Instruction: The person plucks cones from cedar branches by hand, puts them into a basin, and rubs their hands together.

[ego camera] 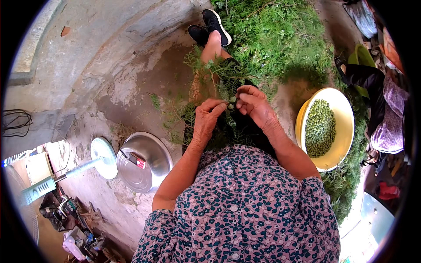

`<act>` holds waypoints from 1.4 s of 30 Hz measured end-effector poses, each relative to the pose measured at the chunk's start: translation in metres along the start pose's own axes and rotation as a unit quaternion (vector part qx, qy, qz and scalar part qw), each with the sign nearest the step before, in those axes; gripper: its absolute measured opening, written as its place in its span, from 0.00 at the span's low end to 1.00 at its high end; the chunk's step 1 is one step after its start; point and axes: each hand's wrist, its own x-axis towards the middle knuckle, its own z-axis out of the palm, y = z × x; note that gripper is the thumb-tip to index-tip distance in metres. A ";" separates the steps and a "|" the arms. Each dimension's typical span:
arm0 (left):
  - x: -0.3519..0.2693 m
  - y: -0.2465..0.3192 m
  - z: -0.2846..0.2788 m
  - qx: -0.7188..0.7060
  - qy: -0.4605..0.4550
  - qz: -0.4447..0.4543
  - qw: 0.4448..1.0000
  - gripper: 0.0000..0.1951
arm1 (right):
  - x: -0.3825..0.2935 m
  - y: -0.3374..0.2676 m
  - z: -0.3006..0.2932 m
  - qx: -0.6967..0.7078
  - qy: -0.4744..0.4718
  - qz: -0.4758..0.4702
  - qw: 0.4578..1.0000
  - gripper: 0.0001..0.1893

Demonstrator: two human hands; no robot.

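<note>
My left hand (209, 115) pinches a thin part of a green conifer sprig (215, 70) between thumb and forefinger, above my lap. Close on its right, my right hand (255, 103) has its fingers curled beside small pale green cones (231, 102); whether it grips one is unclear. More feathery sprigs lie over my legs. To the right, a yellow plastic basin (345, 131) holds a heap of small round green cones (319, 128). A large pile of cut conifer branches (276, 36) covers the floor beyond my knees.
An upturned metal basin (144, 174) with a small red and black device (137, 160) on it stands left, beside the round base of a pedestal fan (104, 157). Another person (371, 88) sits at the far right. More branches (348, 187) lie behind the yellow basin.
</note>
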 end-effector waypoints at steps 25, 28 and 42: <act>0.002 0.016 0.003 0.078 -0.034 0.017 0.996 0.05 | -0.007 0.004 0.015 -0.177 -0.007 0.031 0.984 0.08; 0.003 0.018 0.004 0.034 -0.041 -0.016 0.998 0.05 | -0.005 0.008 0.006 -0.064 -0.030 0.059 0.996 0.08; 0.006 0.011 0.004 -0.067 0.039 -0.048 0.996 0.08 | -0.010 -0.005 0.011 -0.202 -0.042 -0.019 0.978 0.10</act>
